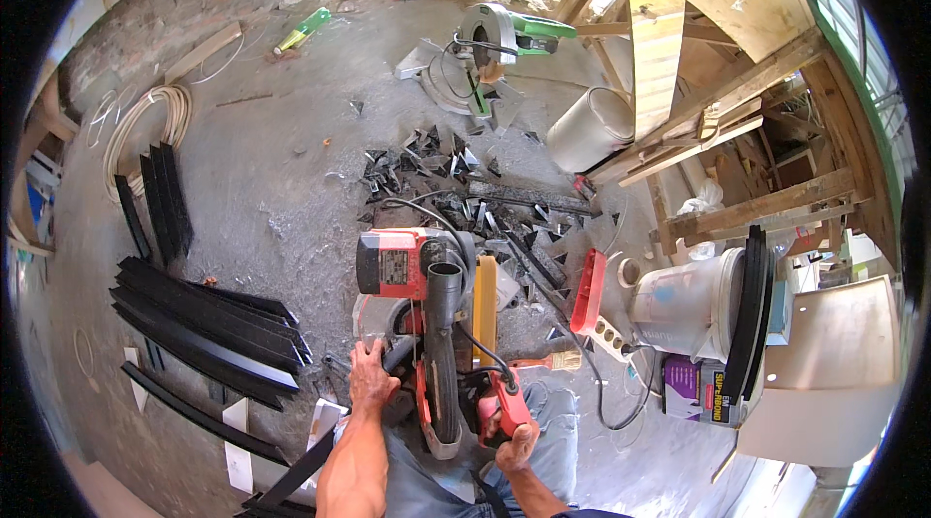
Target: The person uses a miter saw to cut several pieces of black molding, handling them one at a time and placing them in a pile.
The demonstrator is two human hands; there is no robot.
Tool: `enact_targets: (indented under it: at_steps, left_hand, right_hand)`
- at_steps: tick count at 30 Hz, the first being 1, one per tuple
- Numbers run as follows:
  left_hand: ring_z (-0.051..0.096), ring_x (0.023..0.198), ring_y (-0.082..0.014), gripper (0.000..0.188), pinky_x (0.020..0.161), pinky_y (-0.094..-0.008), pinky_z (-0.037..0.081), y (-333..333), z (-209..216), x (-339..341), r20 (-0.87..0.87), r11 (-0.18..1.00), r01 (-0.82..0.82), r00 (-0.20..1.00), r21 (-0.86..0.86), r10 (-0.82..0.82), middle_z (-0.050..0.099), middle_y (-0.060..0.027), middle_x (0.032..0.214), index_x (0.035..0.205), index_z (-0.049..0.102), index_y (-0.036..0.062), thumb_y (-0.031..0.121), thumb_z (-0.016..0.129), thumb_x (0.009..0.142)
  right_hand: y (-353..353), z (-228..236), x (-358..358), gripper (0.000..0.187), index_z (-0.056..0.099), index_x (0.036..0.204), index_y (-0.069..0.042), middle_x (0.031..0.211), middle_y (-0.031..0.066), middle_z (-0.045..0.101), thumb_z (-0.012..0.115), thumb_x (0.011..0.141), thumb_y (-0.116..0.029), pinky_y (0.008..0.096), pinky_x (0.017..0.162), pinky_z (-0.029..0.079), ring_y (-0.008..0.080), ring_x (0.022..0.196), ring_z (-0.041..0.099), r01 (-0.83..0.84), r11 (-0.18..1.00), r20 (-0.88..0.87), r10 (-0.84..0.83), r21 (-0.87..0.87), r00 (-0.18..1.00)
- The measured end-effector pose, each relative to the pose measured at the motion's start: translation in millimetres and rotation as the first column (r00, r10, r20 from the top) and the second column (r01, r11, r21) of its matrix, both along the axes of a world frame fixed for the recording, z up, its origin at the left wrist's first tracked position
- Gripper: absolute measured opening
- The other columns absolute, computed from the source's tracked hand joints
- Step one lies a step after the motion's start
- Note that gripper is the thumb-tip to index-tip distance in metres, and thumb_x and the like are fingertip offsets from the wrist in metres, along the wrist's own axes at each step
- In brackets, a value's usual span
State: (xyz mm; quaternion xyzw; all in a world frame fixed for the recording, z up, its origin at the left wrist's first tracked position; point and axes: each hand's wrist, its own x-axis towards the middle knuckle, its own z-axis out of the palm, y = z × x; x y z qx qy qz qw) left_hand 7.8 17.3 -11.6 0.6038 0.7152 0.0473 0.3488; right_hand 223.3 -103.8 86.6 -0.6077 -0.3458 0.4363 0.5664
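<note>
A red and black cut-off saw (393, 264) stands on the floor right in front of me, its dark disc (443, 377) pointing toward my knees. My right hand (517, 448) is wrapped round the saw's red handle (502, 411). At the saw's left side my left hand (371, 377) is closed on a black strip (303, 469), which slants up from the lower left into the saw; its far end is hidden by the machine. A yellow spirit level or bar (484, 309) lies along the saw's right side.
Black strips (208, 329) lie stacked at left, near a coiled hose (155, 135). Dark offcuts (436, 164) litter the floor beyond the saw, before a green mitre saw (490, 38). At right are a power strip (609, 336), a brush (558, 361), white buckets (679, 309) and cord.
</note>
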Motion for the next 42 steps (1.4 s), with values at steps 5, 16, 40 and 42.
enact_targets:
  at_steps: [5,16,40,42]
  left_hand:
    - [0.051,0.112,-0.0411,0.062,0.09,-0.0504,0.052,2,9,5,0.03,0.999,-0.013,0.999,0.032,0.012,0.047,-0.0169,0.112,0.114,0.054,0.0095,0.001,0.072,0.055]
    - [0.049,0.117,-0.0397,0.075,0.091,-0.0505,0.054,-2,-5,1,0.002,0.999,0.025,1.0,0.021,-0.025,0.048,-0.0167,0.119,0.125,0.055,0.0096,0.005,0.076,0.054]
    - [0.053,0.1,-0.0468,0.05,0.088,-0.0503,0.047,-2,-15,-4,0.12,0.974,0.072,0.988,0.216,-0.099,0.05,-0.0227,0.101,0.105,0.054,0.0021,0.004,0.065,0.056]
    - [0.053,0.097,-0.0468,0.05,0.087,-0.0497,0.047,-3,-14,-5,0.126,0.97,0.082,0.986,0.229,-0.113,0.051,-0.0229,0.098,0.104,0.054,0.0015,0.003,0.065,0.055]
  right_hand:
    - [1,1,0,0.084,0.059,0.085,0.005,0.067,0.0076,0.057,0.04,0.091,-0.076,0.0284,0.051,0.044,0.015,0.056,0.055,0.016,1.0,0.019,-0.017,0.004,1.0]
    - [-7,-15,3,0.076,0.061,0.098,0.003,0.071,0.0076,0.06,0.045,0.093,-0.071,0.0268,0.051,0.042,0.0129,0.057,0.054,-0.029,0.996,-0.042,0.033,0.079,0.999]
    - [-4,-20,8,0.063,0.06,0.1,0.004,0.074,0.0089,0.057,0.043,0.099,-0.057,0.0308,0.055,0.041,0.0164,0.061,0.054,-0.09,0.975,0.161,0.058,0.203,0.985]
    - [0,-16,7,0.053,0.061,0.099,0.003,0.076,0.0094,0.057,0.05,0.098,-0.049,0.0327,0.058,0.043,0.0188,0.064,0.054,-0.089,0.965,0.243,0.028,0.245,0.97]
